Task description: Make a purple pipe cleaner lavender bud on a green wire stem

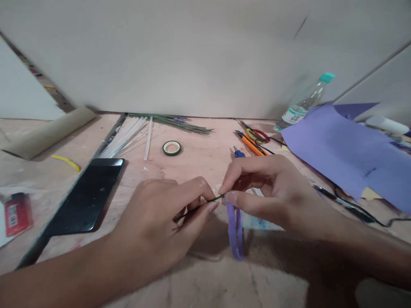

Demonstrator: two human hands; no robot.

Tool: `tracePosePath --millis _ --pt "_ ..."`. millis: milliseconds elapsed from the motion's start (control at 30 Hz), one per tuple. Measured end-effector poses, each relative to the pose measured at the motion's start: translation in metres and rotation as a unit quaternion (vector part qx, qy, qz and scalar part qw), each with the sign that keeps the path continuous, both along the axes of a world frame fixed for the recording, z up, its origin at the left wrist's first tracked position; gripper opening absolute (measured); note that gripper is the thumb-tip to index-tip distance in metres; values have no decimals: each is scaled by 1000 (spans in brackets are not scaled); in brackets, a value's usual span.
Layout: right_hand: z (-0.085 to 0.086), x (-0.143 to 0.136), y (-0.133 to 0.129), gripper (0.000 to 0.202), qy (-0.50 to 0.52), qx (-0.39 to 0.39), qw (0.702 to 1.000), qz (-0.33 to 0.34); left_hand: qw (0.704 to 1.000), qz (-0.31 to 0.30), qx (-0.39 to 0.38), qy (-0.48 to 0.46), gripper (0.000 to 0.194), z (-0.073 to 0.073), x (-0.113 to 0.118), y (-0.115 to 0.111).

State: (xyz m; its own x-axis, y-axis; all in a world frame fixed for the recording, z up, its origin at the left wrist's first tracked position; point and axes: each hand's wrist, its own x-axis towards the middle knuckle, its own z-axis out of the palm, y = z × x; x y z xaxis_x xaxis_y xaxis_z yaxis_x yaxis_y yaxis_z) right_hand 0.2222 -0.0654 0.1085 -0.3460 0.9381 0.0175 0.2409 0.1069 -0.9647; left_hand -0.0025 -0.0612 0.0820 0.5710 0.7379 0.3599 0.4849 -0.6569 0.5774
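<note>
Between my hands runs a thin dark green floral wire (218, 197), held low over the table. My left hand (167, 205) pinches it between thumb and index finger, and its lower end passes back under the palm. At the wire's other end, thumb and fingers of my right hand (269, 188) close on a narrow purple strip (235, 233). That strip is folded into a loop and hangs down from the fingertips. Just where strip and wire meet is partly covered by my right fingers. A blue-topped tool (238, 152) lies behind my right hand, mostly hidden.
Behind my hands lie a roll of green tape (172, 148), green wires (180, 123) and white sticks (148, 139). A phone (86, 194), cardboard tube (48, 132) and red lighter (18, 214) are left. Right are scissors (258, 134), an orange cutter (252, 143), a bottle (302, 102) and purple sheets (346, 154).
</note>
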Motion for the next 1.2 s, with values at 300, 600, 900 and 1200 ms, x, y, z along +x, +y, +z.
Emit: tracePosePath --millis 300,600,900,1200 --pt "-3 0 -1 20 19 0 1000 10 995 -28 93 13 18 -13 -8 2" --pt "-4 -1 -5 34 17 29 999 -8 1000 -22 11 8 13 -2 -4 1" --pt "-8 7 -1 10 -2 108 994 33 996 5 -73 -58 16 6 -2 -1" --pt "-9 0 -5 18 -2 51 998 23 995 16 -76 -68 17 2 -1 0"
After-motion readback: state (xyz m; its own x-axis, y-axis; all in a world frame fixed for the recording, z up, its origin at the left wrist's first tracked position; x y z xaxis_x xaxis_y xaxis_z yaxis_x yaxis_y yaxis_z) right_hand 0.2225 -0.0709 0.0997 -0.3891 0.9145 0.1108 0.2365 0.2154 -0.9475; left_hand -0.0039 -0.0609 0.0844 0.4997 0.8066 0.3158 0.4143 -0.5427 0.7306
